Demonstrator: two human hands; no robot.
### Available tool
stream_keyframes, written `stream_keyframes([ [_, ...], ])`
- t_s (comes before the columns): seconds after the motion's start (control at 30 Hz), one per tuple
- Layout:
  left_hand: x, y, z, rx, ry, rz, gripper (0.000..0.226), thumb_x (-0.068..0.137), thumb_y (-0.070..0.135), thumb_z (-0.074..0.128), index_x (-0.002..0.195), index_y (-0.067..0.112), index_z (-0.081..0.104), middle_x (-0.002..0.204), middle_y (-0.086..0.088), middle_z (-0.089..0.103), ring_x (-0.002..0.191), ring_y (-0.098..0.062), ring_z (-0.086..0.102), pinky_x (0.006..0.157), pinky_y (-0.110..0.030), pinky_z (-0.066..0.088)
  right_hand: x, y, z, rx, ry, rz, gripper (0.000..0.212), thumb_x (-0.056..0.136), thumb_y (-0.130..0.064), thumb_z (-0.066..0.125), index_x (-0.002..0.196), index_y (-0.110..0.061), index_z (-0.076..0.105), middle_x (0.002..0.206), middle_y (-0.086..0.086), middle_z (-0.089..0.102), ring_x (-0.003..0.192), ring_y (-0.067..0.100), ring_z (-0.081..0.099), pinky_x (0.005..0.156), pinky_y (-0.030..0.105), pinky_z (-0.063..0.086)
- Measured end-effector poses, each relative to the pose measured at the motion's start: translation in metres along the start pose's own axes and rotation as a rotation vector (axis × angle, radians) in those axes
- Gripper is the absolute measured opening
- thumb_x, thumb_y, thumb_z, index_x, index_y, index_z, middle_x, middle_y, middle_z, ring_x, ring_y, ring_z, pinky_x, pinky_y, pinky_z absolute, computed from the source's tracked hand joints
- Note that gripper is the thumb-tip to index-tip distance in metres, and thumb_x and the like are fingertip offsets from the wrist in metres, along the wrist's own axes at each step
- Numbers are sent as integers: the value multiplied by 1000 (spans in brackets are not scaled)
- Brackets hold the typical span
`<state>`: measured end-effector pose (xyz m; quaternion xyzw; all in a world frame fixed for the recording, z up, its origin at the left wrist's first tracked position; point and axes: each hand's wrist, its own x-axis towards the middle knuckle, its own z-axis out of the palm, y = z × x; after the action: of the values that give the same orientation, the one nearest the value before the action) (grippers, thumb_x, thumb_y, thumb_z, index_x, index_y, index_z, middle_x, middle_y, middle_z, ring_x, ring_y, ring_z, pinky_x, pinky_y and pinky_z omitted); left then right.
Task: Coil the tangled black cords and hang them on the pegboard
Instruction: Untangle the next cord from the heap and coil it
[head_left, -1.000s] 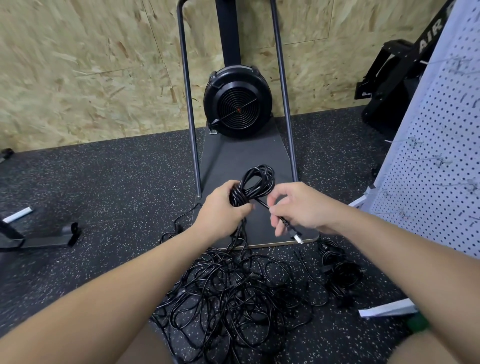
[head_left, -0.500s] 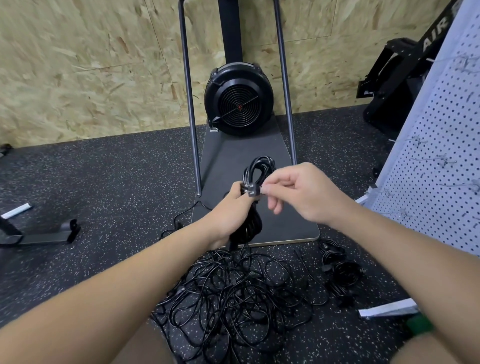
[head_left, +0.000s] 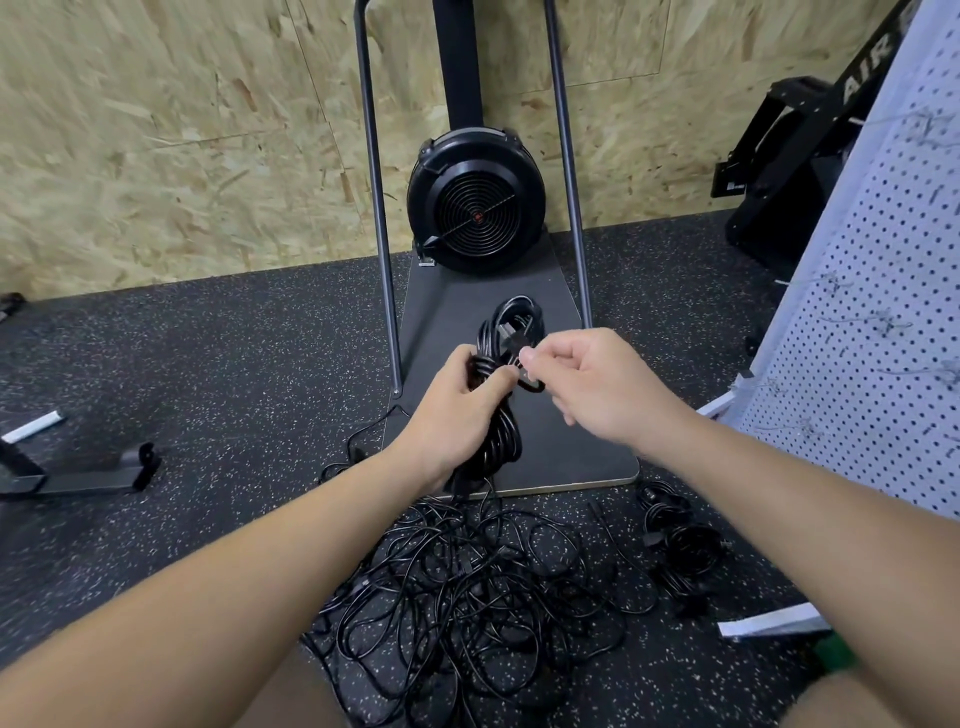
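both hands on one coiled cord above the tangle

the left hand (head_left: 457, 415) grasps the coiled cord (head_left: 501, 395) round its middle; the right hand (head_left: 597, 387) pinches the cord's plug end (head_left: 527, 376) against the bundle. below lies the tangled pile (head_left: 467, 587) on the speckled floor (head_left: 234, 364), a smaller bundle (head_left: 678, 545) beside it, the white pegboard (head_left: 883, 312) at the right.

Pegboard (head_left: 878, 322) cropped right; hook (head_left: 888, 325) shapes unclear.
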<state>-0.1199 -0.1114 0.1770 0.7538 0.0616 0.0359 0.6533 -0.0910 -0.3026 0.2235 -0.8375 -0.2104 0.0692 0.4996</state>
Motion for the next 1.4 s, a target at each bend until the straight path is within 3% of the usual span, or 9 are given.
stream_keyframes([
  [0.17, -4, 4, 3, 10, -22, 104, 23, 101, 42, 76, 117, 29, 66, 99, -7, 69, 85, -20, 59, 86, -54, 54, 1, -5, 7, 58, 112, 140, 32, 97, -33, 72, 77, -8, 77, 59, 22, 67, 46, 22, 58, 62, 37, 51],
  [0.3, -6, 6, 4, -44, -77, 112, 12, 108, 26, 70, 121, 26, 69, 101, 6, 73, 88, -18, 65, 84, -45, 59, 4, -8, 10, 42, 183, 169, 30, 93, -29, 74, 71, -9, 75, 58, 18, 69, 45, 20, 61, 65, 37, 55],
  [0.47, -3, 7, -4, -156, -55, 21, 15, 109, 21, 70, 123, 20, 69, 101, -6, 71, 79, -36, 72, 68, -45, 61, 5, -4, 4, 32, 138, 157, 30, 100, -33, 72, 82, -11, 78, 60, 11, 73, 55, 25, 74, 73, 41, 62],
  [0.57, -4, 5, -2, -87, -143, 75, 26, 110, 16, 68, 134, 24, 67, 115, -12, 73, 77, -44, 75, 75, -58, 64, 9, -2, -1, -112, 156, 171, 30, 94, -26, 69, 74, -5, 75, 56, 11, 71, 55, 28, 74, 66, 39, 60],
  [0.8, -5, -2, -2, 225, -230, 214, 61, 109, 15, 68, 159, 43, 49, 118, -2, 76, 78, -40, 80, 78, -53, 67, 12, 4, 2, -560, 205, 36, 39, 95, -29, 73, 67, -5, 61, 61, 12, 63, 59, 35, 62, 50, 35, 46],
  [0.97, -10, 2, 3, 102, -262, 185, 57, 110, 10, 66, 157, 39, 53, 127, -10, 71, 79, -53, 75, 69, -42, 63, 12, 12, -2, -770, 379, -76, 33, 95, -39, 72, 73, -19, 58, 66, -1, 61, 64, 32, 61, 62, 38, 52],
  [1.2, -12, 13, -1, -7, -306, 133, 49, 110, 11, 66, 150, 39, 62, 106, -17, 60, 75, -44, 74, 72, -49, 63, 16, 19, -9, -492, 498, -53, 50, 84, -49, 80, 104, -27, 40, 87, -10, 55, 72, 26, 58, 65, 43, 47],
  [1.3, -16, 15, -2, 6, -375, 146, 54, 110, 8, 65, 154, 38, 58, 107, -26, 61, 72, -40, 71, 69, -44, 62, 24, 31, -13, -361, 304, 119, 33, 89, -52, 69, 102, -27, 53, 87, -6, 67, 80, 25, 65, 68, 41, 51],
  [1.4, -24, 13, 3, -2, -431, 126, 57, 109, 4, 63, 157, 34, 55, 98, -10, 66, 72, -25, 68, 66, -38, 63, 23, 39, -6, -83, 159, 152, 12, 91, -24, 63, 83, -16, 67, 79, -1, 72, 76, 22, 64, 66, 36, 47],
])
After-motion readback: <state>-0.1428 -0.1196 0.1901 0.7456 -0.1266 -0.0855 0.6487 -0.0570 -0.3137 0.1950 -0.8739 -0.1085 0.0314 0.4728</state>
